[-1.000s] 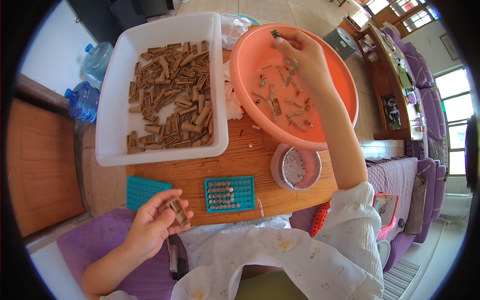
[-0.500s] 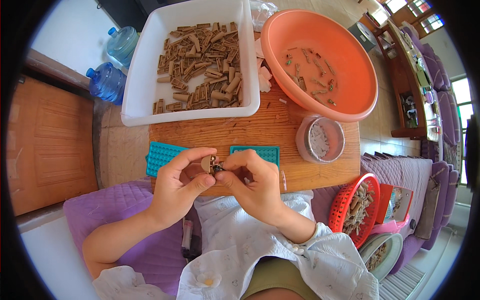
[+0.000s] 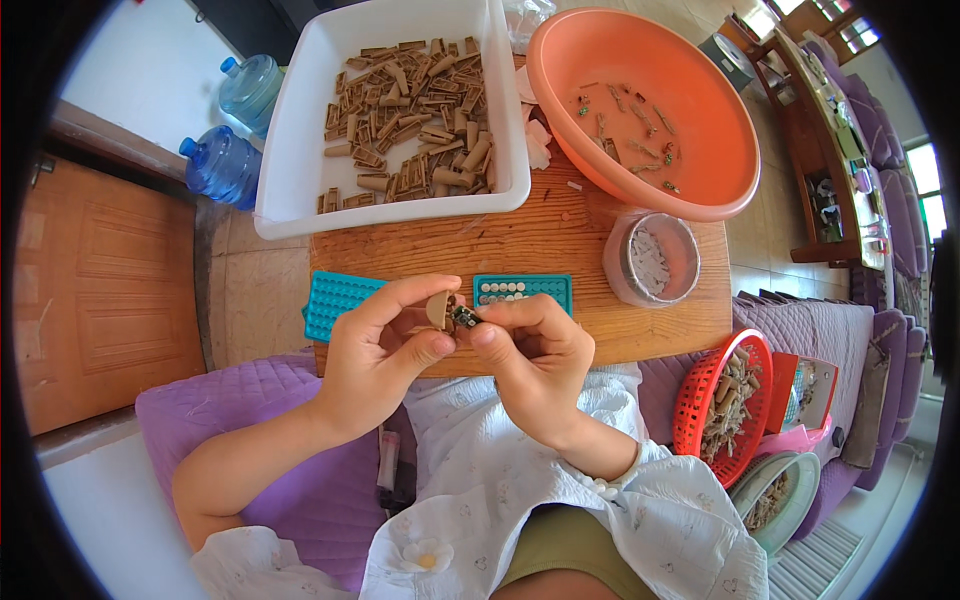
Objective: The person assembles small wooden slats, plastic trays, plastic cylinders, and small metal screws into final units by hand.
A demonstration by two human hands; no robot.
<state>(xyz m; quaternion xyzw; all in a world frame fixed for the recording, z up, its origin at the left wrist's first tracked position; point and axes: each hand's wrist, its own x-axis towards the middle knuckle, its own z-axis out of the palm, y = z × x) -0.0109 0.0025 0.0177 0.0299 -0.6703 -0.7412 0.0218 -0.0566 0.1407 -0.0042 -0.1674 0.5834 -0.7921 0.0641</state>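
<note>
Over the near edge of the wooden table, my left hand (image 3: pixel 375 350) pinches a tan plastic shell (image 3: pixel 438 308) between thumb and fingers. My right hand (image 3: pixel 540 365) grips a small green-and-black circuit board (image 3: pixel 465 317) with thumb and index finger, right against the shell's open side. Whether the board is partly inside the shell cannot be made out. Behind the right hand lies a teal tray (image 3: pixel 562 290) with round silvery discs (image 3: pixel 500 290) in some of its pockets. A second teal tray (image 3: pixel 335 300) lies beyond the left hand, partly covered by it.
A white tub (image 3: pixel 390 218) full of tan shells stands at the far left of the table (image 3: pixel 450 250). An orange basin (image 3: pixel 720 130) with a few boards is far right, above a clear tub (image 3: pixel 620 270) of white pieces. A red basket (image 3: pixel 690 410) stands at the right.
My right fingers have drawn slightly back from the shell, so more of the circuit board shows. The discs in the right teal tray have come into sight. The whole view has shifted a little.
</note>
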